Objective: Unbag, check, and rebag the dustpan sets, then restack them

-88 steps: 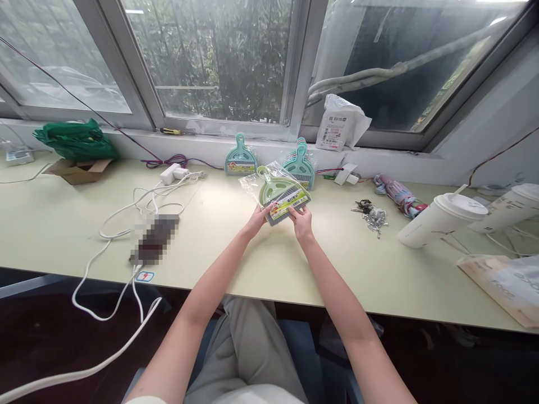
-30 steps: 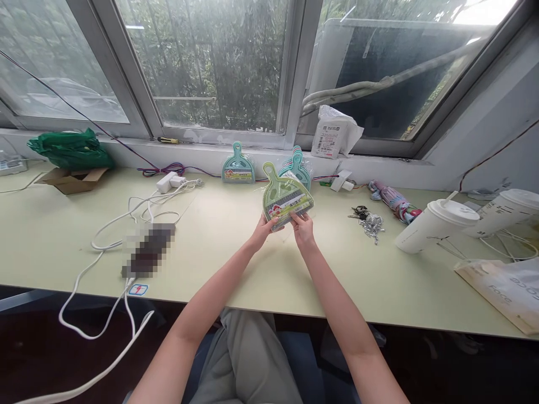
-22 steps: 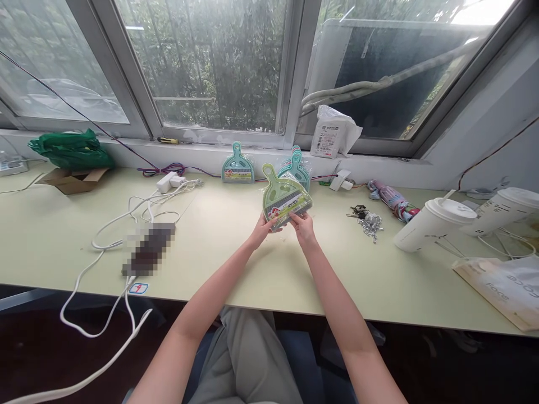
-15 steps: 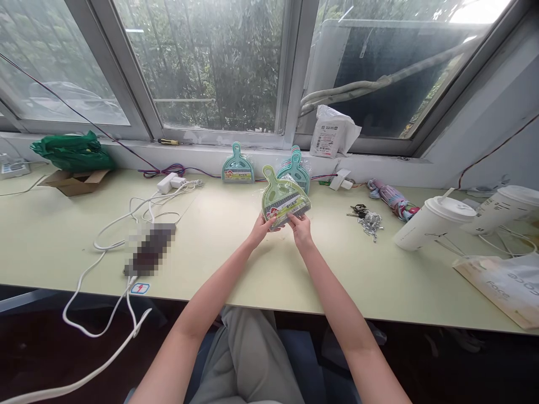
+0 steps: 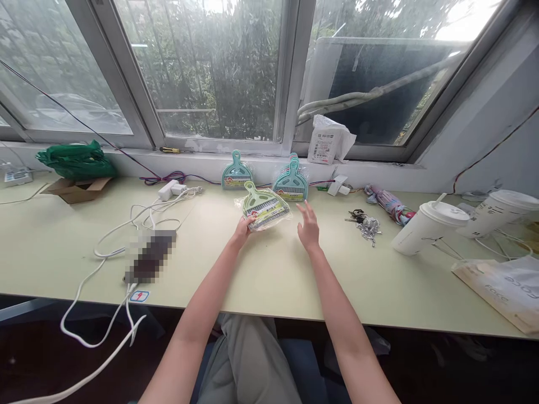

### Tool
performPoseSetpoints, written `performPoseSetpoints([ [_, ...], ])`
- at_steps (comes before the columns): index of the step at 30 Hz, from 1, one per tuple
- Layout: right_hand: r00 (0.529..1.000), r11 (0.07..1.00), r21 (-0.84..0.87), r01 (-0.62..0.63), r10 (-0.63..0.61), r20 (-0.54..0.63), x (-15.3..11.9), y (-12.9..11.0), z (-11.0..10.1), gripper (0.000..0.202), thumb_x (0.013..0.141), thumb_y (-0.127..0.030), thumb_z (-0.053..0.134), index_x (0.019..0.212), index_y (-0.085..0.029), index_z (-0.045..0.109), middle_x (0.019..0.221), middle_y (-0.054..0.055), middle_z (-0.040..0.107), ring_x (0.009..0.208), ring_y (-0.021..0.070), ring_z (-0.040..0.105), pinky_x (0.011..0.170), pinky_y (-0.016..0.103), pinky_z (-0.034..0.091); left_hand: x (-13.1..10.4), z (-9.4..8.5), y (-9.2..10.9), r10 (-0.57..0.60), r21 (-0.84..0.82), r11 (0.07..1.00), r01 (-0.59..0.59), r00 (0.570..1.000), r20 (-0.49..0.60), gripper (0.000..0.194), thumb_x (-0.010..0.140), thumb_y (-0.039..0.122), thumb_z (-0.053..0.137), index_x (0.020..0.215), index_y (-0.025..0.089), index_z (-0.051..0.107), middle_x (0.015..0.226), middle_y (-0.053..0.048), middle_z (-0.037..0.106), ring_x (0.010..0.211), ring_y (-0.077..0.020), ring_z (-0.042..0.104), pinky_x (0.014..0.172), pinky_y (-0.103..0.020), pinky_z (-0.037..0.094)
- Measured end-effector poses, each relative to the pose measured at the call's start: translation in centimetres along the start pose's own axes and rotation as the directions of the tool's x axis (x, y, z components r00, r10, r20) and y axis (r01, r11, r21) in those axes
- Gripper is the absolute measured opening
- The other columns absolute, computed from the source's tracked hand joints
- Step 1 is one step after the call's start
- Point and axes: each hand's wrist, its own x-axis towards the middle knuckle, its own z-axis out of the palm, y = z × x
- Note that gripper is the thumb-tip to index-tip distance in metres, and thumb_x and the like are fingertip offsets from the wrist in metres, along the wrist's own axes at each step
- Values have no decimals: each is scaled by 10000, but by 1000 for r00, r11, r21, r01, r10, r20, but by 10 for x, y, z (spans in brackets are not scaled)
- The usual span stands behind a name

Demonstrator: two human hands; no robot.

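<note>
A green dustpan and brush set [image 5: 266, 209] in clear plastic wrap is tilted over the table, its handle pointing up and left. My left hand [image 5: 243, 231] grips it by the lower left corner. My right hand [image 5: 309, 227] is apart from it to the right, fingers spread, with nothing in them. Just beyond that hand, a stack of blue-green dustpan sets [image 5: 291, 182] leans upright against the wall under the window. One more blue-green dustpan set [image 5: 237, 173] stands to the left of the stack, also leaning on the wall.
White cables and a charger [image 5: 172, 189] lie to the left, near a blurred dark object [image 5: 152, 255]. A green bag [image 5: 76, 160] sits in a cardboard box [image 5: 80, 189]. On the right are keys [image 5: 365, 224], a folded umbrella [image 5: 391, 205], white cups [image 5: 430, 227] and a paper bag [image 5: 501, 292].
My right hand has let go of the green dustpan set and moved slightly right, its fingers opening. My left hand has shifted the set left and lowered it.
</note>
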Motion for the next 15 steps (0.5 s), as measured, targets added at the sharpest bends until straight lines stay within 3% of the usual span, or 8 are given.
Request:
performPoseSetpoints([
  [2,978,972,-120,204,-195,80,-1,3,3,526,809,-100,544,1299,-291,526,1448,14,434,1396,252,294,1069,478,383,-2,-1,2,-26,-4,1000,26,999,31,467,696,134,603,1148,113,487,1082,-118,658,867,-201,668,679,-340,605],
  [4,953,948,-140,286,-266,141,-1,6,8,371,850,-151,537,1184,-287,623,1365,4,533,1360,241,364,1054,459,385,-5,-1,3,-55,11,998,54,996,70,462,705,126,597,1154,103,491,1097,-129,654,849,-206,672,658,-336,607],
  [8,958,951,-143,275,-260,119,-1,11,13,225,915,-285,500,952,-292,723,1129,10,691,1162,231,567,997,436,382,-6,-4,2,-117,89,990,108,987,113,416,739,142,599,1141,93,503,1025,-126,675,708,-173,681,611,-276,589],
  [12,972,966,-131,223,-210,102,0,15,14,240,906,-376,517,866,-282,734,999,17,724,1027,223,601,977,417,347,-3,-13,1,-175,173,973,150,974,141,377,766,166,589,1119,69,497,886,-109,685,584,-138,660,558,-225,558],
  [15,993,986,-123,109,-101,66,0,18,16,238,872,-401,551,795,-261,728,934,33,716,949,230,582,934,414,364,-4,-14,-1,-198,221,963,155,961,192,397,778,209,602,1136,104,470,924,-99,681,591,-128,660,578,-232,561],
])
